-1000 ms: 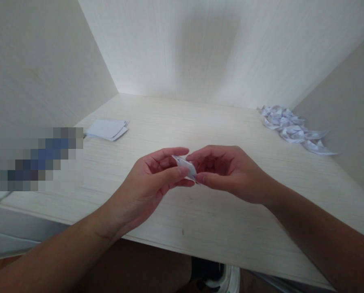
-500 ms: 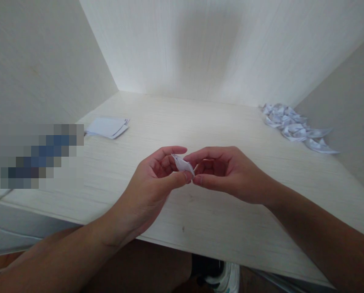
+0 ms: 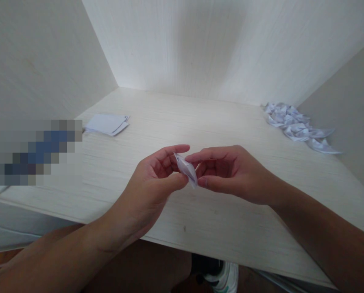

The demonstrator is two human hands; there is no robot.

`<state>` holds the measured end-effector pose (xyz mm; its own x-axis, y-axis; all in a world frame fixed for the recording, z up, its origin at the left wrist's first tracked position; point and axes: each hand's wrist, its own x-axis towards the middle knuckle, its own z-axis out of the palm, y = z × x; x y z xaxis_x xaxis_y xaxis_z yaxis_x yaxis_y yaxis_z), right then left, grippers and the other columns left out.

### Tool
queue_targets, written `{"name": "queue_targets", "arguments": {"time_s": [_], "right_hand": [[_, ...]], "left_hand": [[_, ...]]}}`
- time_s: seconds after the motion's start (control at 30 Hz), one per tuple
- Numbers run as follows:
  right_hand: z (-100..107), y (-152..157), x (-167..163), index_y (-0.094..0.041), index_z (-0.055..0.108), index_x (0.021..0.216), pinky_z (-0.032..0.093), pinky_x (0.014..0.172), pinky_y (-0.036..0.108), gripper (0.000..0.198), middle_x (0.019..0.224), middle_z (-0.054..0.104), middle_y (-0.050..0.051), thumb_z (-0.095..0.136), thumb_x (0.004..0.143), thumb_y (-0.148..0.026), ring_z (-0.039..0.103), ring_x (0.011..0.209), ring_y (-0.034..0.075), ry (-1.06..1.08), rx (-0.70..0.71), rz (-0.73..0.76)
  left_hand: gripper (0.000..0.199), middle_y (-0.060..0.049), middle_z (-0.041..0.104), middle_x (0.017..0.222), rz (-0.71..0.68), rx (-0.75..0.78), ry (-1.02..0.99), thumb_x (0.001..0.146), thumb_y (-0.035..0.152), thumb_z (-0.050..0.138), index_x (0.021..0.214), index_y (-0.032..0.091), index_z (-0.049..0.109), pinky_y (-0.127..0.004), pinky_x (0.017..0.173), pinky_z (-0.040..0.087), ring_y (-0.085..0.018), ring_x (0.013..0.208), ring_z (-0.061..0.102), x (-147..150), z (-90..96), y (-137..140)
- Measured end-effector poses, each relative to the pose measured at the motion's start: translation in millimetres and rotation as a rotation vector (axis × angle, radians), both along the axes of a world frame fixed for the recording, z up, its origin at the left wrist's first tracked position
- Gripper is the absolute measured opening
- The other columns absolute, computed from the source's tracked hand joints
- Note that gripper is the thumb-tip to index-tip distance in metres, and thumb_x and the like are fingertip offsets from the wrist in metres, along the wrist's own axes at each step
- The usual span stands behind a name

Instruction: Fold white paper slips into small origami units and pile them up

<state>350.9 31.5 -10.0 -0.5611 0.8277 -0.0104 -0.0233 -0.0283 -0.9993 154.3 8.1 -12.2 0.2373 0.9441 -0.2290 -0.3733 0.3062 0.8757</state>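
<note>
Small folded white paper piece is pinched above the pale wood-grain counter by the half-curled left hand. It's touched by the loosely curved right hand; whether it's gripped there can't be told. Pressure's best kept light so creases aren't crushed.

You've got the folded paper btwn your L hand & R hand, over the desk. Sheets lie stacked to the L, approx. flat; a pile of folded pcs sits back R, near the R wall. Your shoe shows below the desk edge.
</note>
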Motion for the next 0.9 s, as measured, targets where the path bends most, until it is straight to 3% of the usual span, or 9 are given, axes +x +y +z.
{"name": "queue_targets", "arguments": {"time_s": [0.2, 0.6, 0.77, 0.9], "right_hand": [[3.1, -4.5, -6.3, -0.016, 0.075, 0.112, 0.057, 0.068, 0.029, 0.030, 0.090, 0.075, 0.005, 0.080, 0.082, -0.019, 0.066, 0.075, 0.014, -0.116, 0.243, -0.057], [4.1, -8.6, -6.2, -0.019, 0.073, 0.112, 0.056, 0.066, 0.026, 0.025, 0.093, 0.077, 0.003, 0.072, 0.087, -0.016, 0.066, 0.070, 0.012, -0.396, 0.654, -0.137], [2.2, -15.4, -10.0, -0.020, 0.068, 0.117, 0.057, 0.066, 0.026, 0.030, 0.088, 0.077, 0.002, 0.070, 0.088, -0.018, 0.067, 0.065, 0.012, -0.526, 0.860, -0.261], [0.4, -20.8, -14.4, -0.022, 0.067, 0.118, 0.058, 0.066, 0.028, 0.029, 0.090, 0.079, 0.002, 0.068, 0.089, -0.020, 0.069, 0.065, 0.014, -0.571, 0.916, -0.319]], "left_hand": [[0.049, -0.005, 0.077, 0.106, 0.001, 0.045, 0.028, 0.069, 0.007, 0.078, 0.116, 0.020, 0.071, -0.032, 0.090, 0.050, -0.018, 0.095, 0.070, -0.8, -3.3, 0.2], [0.048, -0.003, 0.076, 0.100, 0.028, 0.075, 0.035, 0.071, 0.007, 0.077, 0.117, 0.020, 0.070, -0.032, 0.089, 0.051, -0.016, 0.092, 0.069, -0.1, -4.9, 1.5], [0.051, -0.002, 0.075, 0.095, 0.064, 0.079, 0.048, 0.070, 0.007, 0.078, 0.119, 0.019, 0.069, -0.031, 0.089, 0.049, -0.016, 0.091, 0.068, 0.5, -1.9, 2.3], [0.051, -0.002, 0.074, 0.093, 0.078, 0.077, 0.034, 0.069, 0.008, 0.078, 0.118, 0.019, 0.068, -0.034, 0.092, 0.050, -0.017, 0.092, 0.068, 1.3, -0.5, 2.4]]}}
